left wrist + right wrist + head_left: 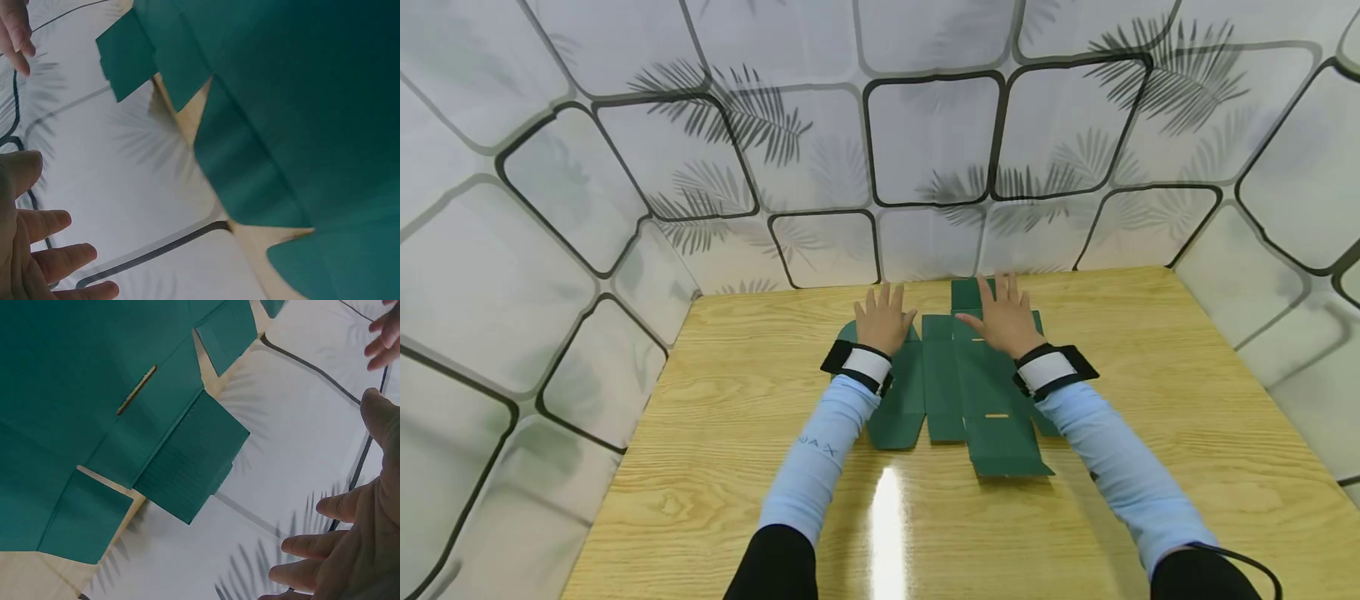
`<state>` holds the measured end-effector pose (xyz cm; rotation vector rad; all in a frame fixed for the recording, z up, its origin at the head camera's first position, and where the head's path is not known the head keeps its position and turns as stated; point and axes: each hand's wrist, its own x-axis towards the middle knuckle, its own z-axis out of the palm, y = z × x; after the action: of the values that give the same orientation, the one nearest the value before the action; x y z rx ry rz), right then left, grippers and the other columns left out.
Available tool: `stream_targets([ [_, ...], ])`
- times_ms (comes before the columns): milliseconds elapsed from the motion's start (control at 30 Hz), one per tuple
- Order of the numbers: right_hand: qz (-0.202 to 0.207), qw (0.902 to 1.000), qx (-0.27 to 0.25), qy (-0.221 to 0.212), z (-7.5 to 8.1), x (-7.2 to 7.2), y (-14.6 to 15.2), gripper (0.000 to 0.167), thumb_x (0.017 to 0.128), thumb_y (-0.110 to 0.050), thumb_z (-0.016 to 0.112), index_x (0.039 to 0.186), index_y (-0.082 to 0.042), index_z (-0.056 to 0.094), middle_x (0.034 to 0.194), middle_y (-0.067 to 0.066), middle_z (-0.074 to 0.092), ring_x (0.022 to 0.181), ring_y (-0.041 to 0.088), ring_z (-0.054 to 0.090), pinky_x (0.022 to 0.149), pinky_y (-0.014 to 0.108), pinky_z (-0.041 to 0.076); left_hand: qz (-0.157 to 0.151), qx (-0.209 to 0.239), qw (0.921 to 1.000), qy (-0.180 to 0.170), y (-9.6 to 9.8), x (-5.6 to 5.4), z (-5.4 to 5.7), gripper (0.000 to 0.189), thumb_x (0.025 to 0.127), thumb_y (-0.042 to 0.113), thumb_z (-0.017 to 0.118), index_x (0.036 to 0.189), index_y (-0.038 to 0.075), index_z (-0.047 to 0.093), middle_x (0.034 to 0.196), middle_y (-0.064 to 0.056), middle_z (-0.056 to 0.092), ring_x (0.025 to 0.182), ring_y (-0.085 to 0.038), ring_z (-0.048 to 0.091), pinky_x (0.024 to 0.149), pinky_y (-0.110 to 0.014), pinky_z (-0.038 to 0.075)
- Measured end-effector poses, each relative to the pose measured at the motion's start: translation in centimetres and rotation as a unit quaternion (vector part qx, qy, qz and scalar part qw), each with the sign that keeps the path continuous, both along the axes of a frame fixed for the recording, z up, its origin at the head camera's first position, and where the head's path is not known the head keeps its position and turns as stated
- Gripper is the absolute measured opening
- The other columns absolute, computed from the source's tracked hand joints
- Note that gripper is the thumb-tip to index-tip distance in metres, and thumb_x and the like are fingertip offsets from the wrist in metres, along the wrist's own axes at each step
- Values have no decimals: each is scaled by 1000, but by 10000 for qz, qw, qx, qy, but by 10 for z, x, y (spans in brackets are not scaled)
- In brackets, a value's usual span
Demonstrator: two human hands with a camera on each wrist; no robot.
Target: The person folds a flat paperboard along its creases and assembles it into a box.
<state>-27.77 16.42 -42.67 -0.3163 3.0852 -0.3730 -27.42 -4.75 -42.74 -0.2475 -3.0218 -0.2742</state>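
A flat, unfolded green cardboard box point(992, 383) lies on the table, with creased panels, side flaps and narrow slots. Over its left panel my left hand point(882, 321) is held with fingers spread and straight. My right hand point(1006, 317) hovers over the far right part of the box, fingers also spread. In the left wrist view, the left hand point(47, 244) shows apart from the cardboard point(250, 162), holding nothing. From the right wrist, the right hand point(350, 537) is likewise apart from the slotted flap point(194, 456) and grips nothing.
The wooden table point(722, 467) carries the cardboard near its far edge. A pale curtain point(820, 142) with dark outlines and leaf prints stands behind and on both sides. A black cable point(1247, 560) runs by the right sleeve.
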Motion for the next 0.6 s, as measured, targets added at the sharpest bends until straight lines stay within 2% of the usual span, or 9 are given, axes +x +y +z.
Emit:
stream_targets([
  [167, 26, 9998, 170, -79, -12, 4, 1, 83, 98, -48, 49, 154, 1, 13, 156, 34, 10, 144, 53, 4, 112, 68, 16, 40, -250, 9995, -161, 1, 3, -24, 55, 101, 41, 48, 149, 17, 38, 154, -11, 36, 141, -37, 34, 111, -58, 31],
  [267, 7, 9994, 277, -203, -23, 8, 1, 84, 97, -50, 49, 154, 2, 14, 155, 35, 11, 143, 54, 5, 111, 68, 16, 9, -327, 9987, -403, 1, 4, -36, 58, 100, 44, 48, 150, 18, 36, 155, -10, 34, 142, -38, 32, 111, -58, 31],
  [367, -9, 9978, 384, -547, -36, 13, 1, 88, 96, -53, 50, 153, 3, 13, 154, 38, 8, 141, 57, 4, 110, 70, 15, -116, -301, 9942, -1021, 1, 6, -45, 65, 97, 49, 50, 152, 21, 32, 159, -9, 26, 145, -39, 23, 110, -61, 30],
  [500, 61, 9890, 618, -1345, -53, 22, 1, 97, 92, -60, 52, 154, 3, 11, 153, 40, 2, 138, 62, 0, 107, 74, 15, -270, -487, 9768, -2066, -1, 9, -57, 73, 95, 56, 50, 156, 28, 21, 164, -4, 8, 149, -39, 6, 109, -67, 25],
  [600, 104, 9819, 676, -1768, -61, 25, 2, 102, 89, -65, 53, 154, 1, 10, 154, 39, 0, 137, 64, 0, 104, 76, 19, -320, -595, 9687, -2388, -3, 8, -64, 75, 94, 58, 48, 156, 31, 16, 164, -2, 1, 150, -38, 1, 108, -70, 23],
])
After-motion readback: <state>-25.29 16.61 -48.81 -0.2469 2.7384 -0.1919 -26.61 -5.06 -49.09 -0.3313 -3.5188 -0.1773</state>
